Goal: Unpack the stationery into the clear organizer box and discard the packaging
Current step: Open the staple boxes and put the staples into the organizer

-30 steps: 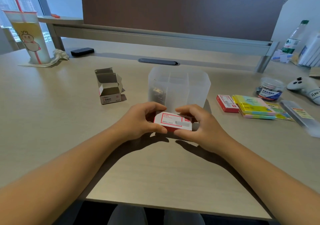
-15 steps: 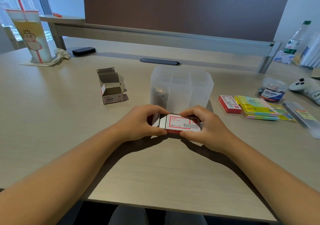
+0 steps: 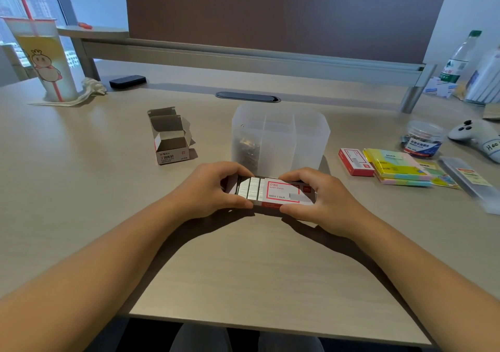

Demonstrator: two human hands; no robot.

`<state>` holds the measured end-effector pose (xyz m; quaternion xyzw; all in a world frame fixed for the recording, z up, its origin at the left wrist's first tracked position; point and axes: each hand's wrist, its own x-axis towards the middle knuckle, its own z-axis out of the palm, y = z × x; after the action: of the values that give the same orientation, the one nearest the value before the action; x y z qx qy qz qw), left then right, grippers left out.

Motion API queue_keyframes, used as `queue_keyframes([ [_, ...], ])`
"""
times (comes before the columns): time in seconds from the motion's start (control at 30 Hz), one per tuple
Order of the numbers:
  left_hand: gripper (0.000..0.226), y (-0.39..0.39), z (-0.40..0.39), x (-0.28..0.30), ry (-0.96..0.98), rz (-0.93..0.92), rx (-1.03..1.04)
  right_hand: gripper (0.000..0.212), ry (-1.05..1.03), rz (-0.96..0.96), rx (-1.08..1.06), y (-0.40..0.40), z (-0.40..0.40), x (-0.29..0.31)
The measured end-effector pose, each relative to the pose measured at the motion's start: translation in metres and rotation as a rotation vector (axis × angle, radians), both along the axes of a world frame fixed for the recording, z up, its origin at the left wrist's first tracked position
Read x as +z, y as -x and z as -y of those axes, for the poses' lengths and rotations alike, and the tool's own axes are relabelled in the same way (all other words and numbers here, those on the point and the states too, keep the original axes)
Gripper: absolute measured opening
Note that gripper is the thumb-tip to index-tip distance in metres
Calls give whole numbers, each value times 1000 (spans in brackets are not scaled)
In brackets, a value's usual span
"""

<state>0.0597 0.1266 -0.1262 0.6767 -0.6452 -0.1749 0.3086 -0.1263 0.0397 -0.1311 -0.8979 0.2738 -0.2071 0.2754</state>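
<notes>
Staples half out of staple box (far side hidden); left hand, right hand pinch ends.

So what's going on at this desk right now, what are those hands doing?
A person is opening a staple box in front of the clear organizer box. The left hand grips the inner tray, slid partly out with rows of staples showing, while the right hand holds the sleeve. An opened paper clip box stands to the left. Another staple box and sticky notes wait at right.
</notes>
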Motion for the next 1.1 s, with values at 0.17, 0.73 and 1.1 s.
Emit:
queue_keyframes([
  [0.17, 35, -7, -3, 1, -18, -33, 14, 44, -29, -34, -30, 6, 2, 1],
  [0.73, 32, -9, -9, 4, 60, -129, 48, 46, 176, 15, -81, 3, 2, 5],
  [1.1, 37, 2, 0, 47, 96, -246, -10, 9, -354, 368, -50, -25, -4, 54],
])
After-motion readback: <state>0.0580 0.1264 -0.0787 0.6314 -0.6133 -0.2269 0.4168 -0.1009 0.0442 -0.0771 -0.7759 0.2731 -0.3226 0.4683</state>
